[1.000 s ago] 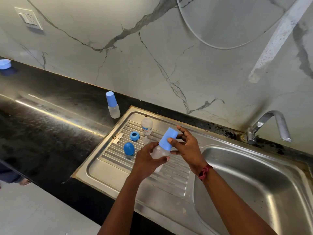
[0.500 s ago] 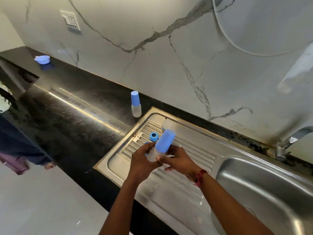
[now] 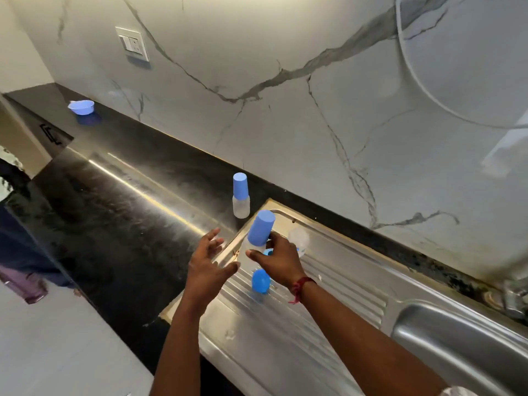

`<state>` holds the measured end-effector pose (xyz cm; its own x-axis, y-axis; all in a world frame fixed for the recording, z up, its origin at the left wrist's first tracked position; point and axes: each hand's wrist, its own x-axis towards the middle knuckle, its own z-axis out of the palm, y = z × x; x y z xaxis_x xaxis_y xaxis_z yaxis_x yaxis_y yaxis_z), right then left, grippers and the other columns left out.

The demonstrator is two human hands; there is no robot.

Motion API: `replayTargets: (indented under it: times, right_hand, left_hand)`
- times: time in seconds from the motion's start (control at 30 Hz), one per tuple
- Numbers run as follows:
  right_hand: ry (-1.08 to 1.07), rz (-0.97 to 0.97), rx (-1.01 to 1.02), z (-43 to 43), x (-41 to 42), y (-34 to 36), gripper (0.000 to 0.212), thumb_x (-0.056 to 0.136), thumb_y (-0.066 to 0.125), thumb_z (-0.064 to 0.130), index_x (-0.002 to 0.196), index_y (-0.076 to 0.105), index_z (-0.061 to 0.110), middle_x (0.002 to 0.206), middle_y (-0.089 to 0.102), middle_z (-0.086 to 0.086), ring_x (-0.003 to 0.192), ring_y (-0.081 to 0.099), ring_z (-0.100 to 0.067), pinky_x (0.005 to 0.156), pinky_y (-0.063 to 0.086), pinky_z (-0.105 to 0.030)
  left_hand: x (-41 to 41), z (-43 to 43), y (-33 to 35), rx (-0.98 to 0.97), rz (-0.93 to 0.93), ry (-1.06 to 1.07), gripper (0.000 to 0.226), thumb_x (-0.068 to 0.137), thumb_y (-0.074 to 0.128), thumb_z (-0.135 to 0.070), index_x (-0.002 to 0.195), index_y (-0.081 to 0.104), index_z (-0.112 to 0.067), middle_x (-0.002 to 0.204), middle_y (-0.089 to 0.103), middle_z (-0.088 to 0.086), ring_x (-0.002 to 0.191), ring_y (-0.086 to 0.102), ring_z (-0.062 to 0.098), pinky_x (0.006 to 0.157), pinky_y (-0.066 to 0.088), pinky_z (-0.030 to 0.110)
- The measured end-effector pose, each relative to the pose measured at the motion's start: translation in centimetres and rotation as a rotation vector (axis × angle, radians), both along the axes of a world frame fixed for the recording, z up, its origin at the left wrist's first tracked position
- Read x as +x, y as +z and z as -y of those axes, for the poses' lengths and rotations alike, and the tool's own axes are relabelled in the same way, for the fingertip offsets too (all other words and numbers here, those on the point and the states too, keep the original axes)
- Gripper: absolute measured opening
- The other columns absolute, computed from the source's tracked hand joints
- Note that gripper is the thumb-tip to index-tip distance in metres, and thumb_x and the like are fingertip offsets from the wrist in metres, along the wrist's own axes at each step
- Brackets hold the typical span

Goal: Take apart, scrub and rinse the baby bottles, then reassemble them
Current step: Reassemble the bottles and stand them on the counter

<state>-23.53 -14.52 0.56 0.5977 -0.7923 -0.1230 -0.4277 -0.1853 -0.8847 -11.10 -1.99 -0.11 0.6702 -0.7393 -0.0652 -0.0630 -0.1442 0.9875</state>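
Note:
My right hand grips a small clear baby bottle with a tall blue cap, held upright over the left end of the steel drainboard. My left hand hovers just left of it with fingers spread, holding nothing. A second capped bottle stands upright on the black counter near the wall. On the drainboard lie a round blue cap and an uncapped clear bottle, partly hidden behind my right hand. A bit of another blue part peeks out under my right fingers.
The sink basin lies at the lower right, with the tap base at the right edge. A black counter stretches left, with a small blue bowl at its far end. A wall socket sits above.
My left hand has let go of the bottle and opened beside it. My right hand now holds the capped bottle alone, more upright and further left. The view has swung left.

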Motion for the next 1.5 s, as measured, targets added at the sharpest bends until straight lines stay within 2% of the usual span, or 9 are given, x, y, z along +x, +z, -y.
replayTargets:
  times: [0.13,0.3,0.43,0.57,0.73,0.9,1.1,1.3,1.5]
  right_hand:
    - [0.010,-0.038,-0.085,1.9,2.8,-1.1,0.048,0.083,0.077,0.034,0.124,0.059,0.016,0.113,0.068,0.002,0.100,0.061,-0.013,0.091,0.051,-0.031]
    - [0.077,-0.089,-0.138,3.9,6.5,-1.9,0.048,0.086,0.074,0.031,0.127,0.055,0.017,0.120,0.066,-0.002,0.103,0.060,-0.015,0.087,0.046,-0.025]
    - [0.078,-0.112,-0.137,5.1,9.2,-2.9,0.049,0.087,0.073,0.030,0.130,0.053,0.017,0.126,0.064,-0.004,0.113,0.061,-0.022,0.097,0.048,-0.032]
    - [0.079,-0.127,-0.171,5.9,11.3,-3.5,0.049,0.087,0.073,0.032,0.129,0.053,0.018,0.125,0.064,-0.005,0.112,0.062,-0.024,0.100,0.051,-0.040]
    - [0.097,-0.117,-0.189,6.6,13.4,-4.2,0.045,0.085,0.073,0.029,0.126,0.055,0.019,0.121,0.066,-0.005,0.108,0.063,-0.025,0.095,0.052,-0.039]
    - [0.116,-0.128,-0.182,6.5,14.3,-5.1,0.045,0.087,0.072,0.028,0.127,0.053,0.017,0.124,0.063,-0.006,0.112,0.062,-0.026,0.098,0.050,-0.041]
    - [0.135,-0.117,-0.181,5.8,14.6,-5.5,0.047,0.087,0.072,0.033,0.127,0.051,0.019,0.124,0.063,-0.005,0.111,0.062,-0.026,0.098,0.052,-0.043]
    - [0.163,-0.114,-0.180,4.5,15.4,-5.7,0.052,0.084,0.075,0.033,0.127,0.049,0.018,0.122,0.062,-0.008,0.109,0.060,-0.028,0.094,0.052,-0.046]
    - [0.133,-0.134,-0.154,4.5,14.5,-5.2,0.069,0.082,0.078,0.023,0.139,0.040,0.015,0.135,0.057,-0.012,0.122,0.056,-0.030,0.104,0.047,-0.045]
  left_hand:
    - [2.3,2.1,-0.4,-0.051,-0.026,0.130,0.064,0.083,0.072,0.007,0.130,0.051,-0.032,0.126,0.060,0.003,0.121,0.057,0.019,0.096,0.049,0.031]
    - [4.9,4.4,-1.6,-0.075,-0.048,0.207,0.050,0.092,0.061,0.006,0.133,0.054,-0.022,0.130,0.061,0.007,0.123,0.057,0.020,0.100,0.049,0.036]
    - [6.2,6.1,-2.7,-0.063,-0.070,0.255,0.047,0.096,0.059,-0.001,0.138,0.053,-0.021,0.131,0.061,0.002,0.122,0.057,0.017,0.097,0.049,0.032]
    - [7.0,7.7,-3.3,-0.073,-0.103,0.305,0.045,0.095,0.059,0.001,0.136,0.055,-0.019,0.129,0.062,0.005,0.116,0.060,0.015,0.102,0.049,0.040]
    - [8.5,8.8,-4.2,-0.062,-0.108,0.347,0.042,0.096,0.058,0.000,0.133,0.057,-0.021,0.126,0.063,0.001,0.111,0.060,0.008,0.104,0.049,0.040]
    - [9.9,8.7,-5.3,-0.043,-0.108,0.409,0.040,0.095,0.058,0.000,0.130,0.060,-0.022,0.124,0.064,0.002,0.109,0.062,0.012,0.102,0.051,0.044]
    - [10.6,6.5,-5.9,-0.046,-0.117,0.527,0.038,0.095,0.060,-0.001,0.128,0.060,-0.020,0.120,0.065,0.004,0.103,0.063,0.013,0.097,0.052,0.039]
    - [9.8,5.0,-6.2,-0.028,-0.123,0.548,0.038,0.095,0.060,-0.002,0.127,0.060,-0.021,0.116,0.065,0.001,0.097,0.063,0.006,0.096,0.053,0.038]
    - [9.3,4.7,-5.3,-0.015,-0.095,0.525,0.039,0.094,0.062,-0.004,0.128,0.059,-0.021,0.113,0.064,-0.003,0.094,0.062,0.004,0.093,0.053,0.034]
